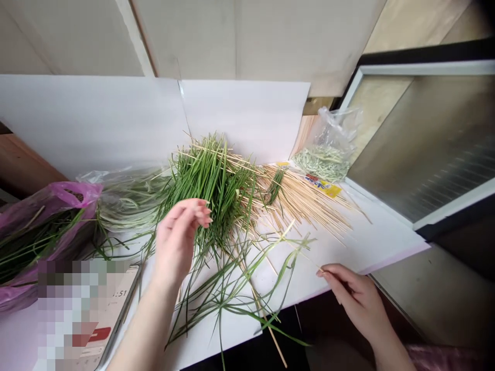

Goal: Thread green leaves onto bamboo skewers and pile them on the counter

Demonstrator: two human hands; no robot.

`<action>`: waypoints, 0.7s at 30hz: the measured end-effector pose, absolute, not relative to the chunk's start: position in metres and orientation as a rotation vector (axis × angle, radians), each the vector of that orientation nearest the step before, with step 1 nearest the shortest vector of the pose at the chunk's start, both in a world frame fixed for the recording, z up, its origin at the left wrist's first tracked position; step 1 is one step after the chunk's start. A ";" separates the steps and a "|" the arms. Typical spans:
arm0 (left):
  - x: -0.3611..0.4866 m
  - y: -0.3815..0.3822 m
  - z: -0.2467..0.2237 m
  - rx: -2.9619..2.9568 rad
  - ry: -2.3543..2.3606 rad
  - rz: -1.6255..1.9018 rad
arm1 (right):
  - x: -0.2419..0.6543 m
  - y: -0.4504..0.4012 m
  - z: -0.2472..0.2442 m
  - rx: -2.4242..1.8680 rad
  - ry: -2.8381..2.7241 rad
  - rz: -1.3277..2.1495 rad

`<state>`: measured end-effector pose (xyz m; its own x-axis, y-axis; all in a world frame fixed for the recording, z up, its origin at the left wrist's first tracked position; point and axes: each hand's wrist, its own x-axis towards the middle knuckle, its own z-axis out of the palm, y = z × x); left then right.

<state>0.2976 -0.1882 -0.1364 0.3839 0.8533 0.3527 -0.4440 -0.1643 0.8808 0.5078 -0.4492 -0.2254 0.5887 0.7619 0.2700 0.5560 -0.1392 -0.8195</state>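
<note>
My right fingers (329, 274) are pinched together on a thin skewer (303, 256) at lower right of the frame; a light, steady pinch suits it. My left fingers (199, 212) curl loosely apart, holding nothing, beside the green blades (216, 180) at center.

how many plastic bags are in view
3: a magenta plastic bag of dark green blades at far left, a clear plastic bag of pale stems beside it, another clear plastic bag of pale stems at right. Others may be hidden.
</note>
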 end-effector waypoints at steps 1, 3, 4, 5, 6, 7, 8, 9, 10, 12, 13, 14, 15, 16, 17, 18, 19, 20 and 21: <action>0.288 -0.183 -0.125 1.262 0.390 1.275 | 0.510 -0.442 -0.211 -1.827 -1.113 0.222; 0.271 -0.175 -0.108 1.253 0.341 1.385 | 0.513 -0.420 -0.177 -1.832 -1.184 0.131; 0.264 -0.172 -0.102 1.252 0.330 1.425 | 0.513 -0.406 -0.158 -1.822 -1.240 0.085; 0.257 -0.170 -0.098 1.247 0.327 1.455 | 0.513 -0.392 -0.139 -1.806 -1.297 0.030; 0.251 -0.168 -0.096 1.243 0.335 1.472 | 0.513 -0.376 -0.120 -1.784 -1.346 -0.033; 0.246 -0.167 -0.094 1.240 0.345 1.481 | 0.513 -0.360 -0.101 -1.751 -1.388 -0.100; 0.240 -0.165 -0.093 1.239 0.358 1.487 | 0.514 -0.343 -0.083 -1.694 -1.440 -0.153; 0.234 -0.164 -0.093 1.238 0.370 1.492 | 0.515 -0.325 -0.066 -1.622 -1.484 -0.202; 0.228 -0.163 -0.093 1.236 0.381 1.500 | 0.517 -0.307 -0.052 -1.574 -1.503 -0.237; 0.215 -0.160 -0.092 1.234 0.399 1.518 | 0.523 -0.270 -0.027 -1.526 -1.545 -0.338; 0.208 -0.158 -0.091 1.234 0.411 1.526 | 0.527 -0.251 -0.017 -1.544 -1.546 -0.419; 0.201 -0.156 -0.090 1.236 0.429 1.532 | 0.531 -0.231 -0.009 -1.604 -1.543 -0.494; 0.194 -0.154 -0.089 1.239 0.450 1.535 | 0.535 -0.213 -0.004 -1.703 -1.549 -0.547; 0.188 -0.152 -0.087 1.239 0.473 1.535 | 0.538 -0.197 0.000 -1.741 -1.544 -0.560; 0.181 -0.151 -0.087 1.238 0.497 1.532 | 0.541 -0.184 0.002 -1.769 -1.544 -0.567; 0.175 -0.151 -0.088 1.238 0.520 1.528 | 0.542 -0.177 0.000 -1.796 -1.540 -0.578; 0.168 -0.153 -0.091 1.243 0.543 1.524 | 0.541 -0.175 -0.006 -1.813 -1.532 -0.591; 0.162 -0.158 -0.096 1.256 0.568 1.525 | 0.539 -0.182 -0.017 -1.834 -1.524 -0.607; 0.154 -0.167 -0.106 1.276 0.598 1.535 | 0.533 -0.196 -0.033 -1.833 -1.520 -0.628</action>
